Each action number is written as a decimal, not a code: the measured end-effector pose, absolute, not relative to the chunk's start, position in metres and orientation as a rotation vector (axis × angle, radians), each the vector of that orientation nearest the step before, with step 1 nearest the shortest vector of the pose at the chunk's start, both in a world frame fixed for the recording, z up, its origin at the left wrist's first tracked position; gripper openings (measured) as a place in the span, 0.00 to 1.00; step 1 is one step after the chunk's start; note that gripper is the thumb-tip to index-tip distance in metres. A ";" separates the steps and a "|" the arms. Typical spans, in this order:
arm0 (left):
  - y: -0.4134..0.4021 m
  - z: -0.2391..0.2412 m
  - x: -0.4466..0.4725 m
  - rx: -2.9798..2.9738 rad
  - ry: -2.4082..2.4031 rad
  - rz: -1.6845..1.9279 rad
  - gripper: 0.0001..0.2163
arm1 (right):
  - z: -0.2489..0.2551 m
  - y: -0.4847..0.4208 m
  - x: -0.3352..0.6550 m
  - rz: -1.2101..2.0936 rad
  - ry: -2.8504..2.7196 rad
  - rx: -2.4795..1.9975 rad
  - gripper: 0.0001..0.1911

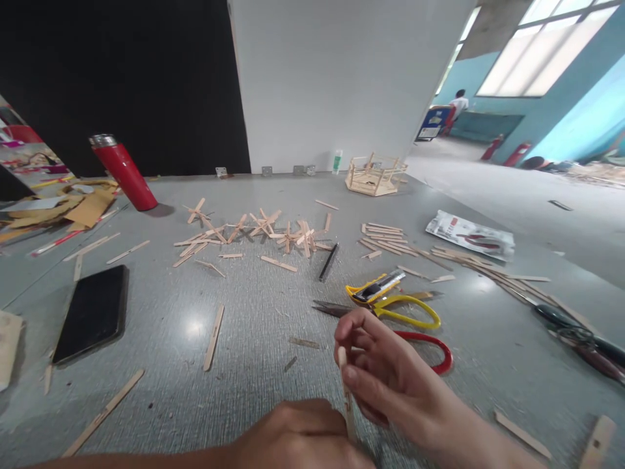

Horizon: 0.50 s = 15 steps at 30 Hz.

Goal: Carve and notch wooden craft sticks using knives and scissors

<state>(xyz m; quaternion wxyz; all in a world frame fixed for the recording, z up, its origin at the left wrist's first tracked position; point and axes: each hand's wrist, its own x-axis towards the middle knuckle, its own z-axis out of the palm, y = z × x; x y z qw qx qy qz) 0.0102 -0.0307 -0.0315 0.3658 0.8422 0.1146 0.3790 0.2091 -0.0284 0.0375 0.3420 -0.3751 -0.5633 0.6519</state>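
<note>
My right hand (385,374) is low in the middle of the view, its fingers pinched round the top of a thin wooden stick (343,372) that stands nearly upright. My left hand (303,436) is closed at the bottom edge, right against the lower end of that stick; whether it grips it is hidden. Just beyond my right hand lie yellow-handled scissors (407,311), a yellow utility knife (375,287) and a red-handled tool (434,352).
Several wooden sticks and stick crosses (254,234) are scattered over the grey surface. A black phone (92,312) lies at the left, a red flask (124,172) behind it. A small stick frame (375,174) stands by the white wall. Dark pliers (581,335) lie at the right. A person stands far off.
</note>
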 end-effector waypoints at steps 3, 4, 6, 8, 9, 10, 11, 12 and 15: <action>-0.030 -0.023 0.008 1.968 0.418 1.070 0.23 | 0.037 -0.032 0.205 1.590 -1.514 -1.045 0.11; -0.030 -0.020 0.007 1.932 0.456 1.075 0.23 | 0.039 -0.033 0.205 1.543 -1.560 -1.067 0.12; -0.028 -0.015 0.006 1.931 0.462 1.098 0.21 | 0.042 -0.035 0.204 1.484 -1.634 -1.079 0.12; -0.025 -0.012 0.006 1.983 0.430 1.113 0.21 | 0.044 -0.037 0.202 1.470 -1.653 -1.068 0.11; -0.024 -0.012 0.006 2.018 0.408 1.112 0.22 | 0.044 -0.038 0.202 1.474 -1.646 -1.069 0.10; -0.023 -0.012 0.006 2.059 0.382 1.122 0.22 | 0.044 -0.039 0.202 1.481 -1.632 -1.078 0.10; -0.022 -0.013 0.006 2.106 0.352 1.128 0.22 | 0.044 -0.039 0.202 1.483 -1.619 -1.089 0.10; -0.021 -0.014 0.006 2.155 0.329 1.146 0.21 | 0.044 -0.040 0.204 1.477 -1.616 -1.112 0.10; -0.023 -0.019 0.006 2.237 0.421 1.313 0.16 | 0.046 -0.042 0.213 1.289 -1.689 -1.223 0.14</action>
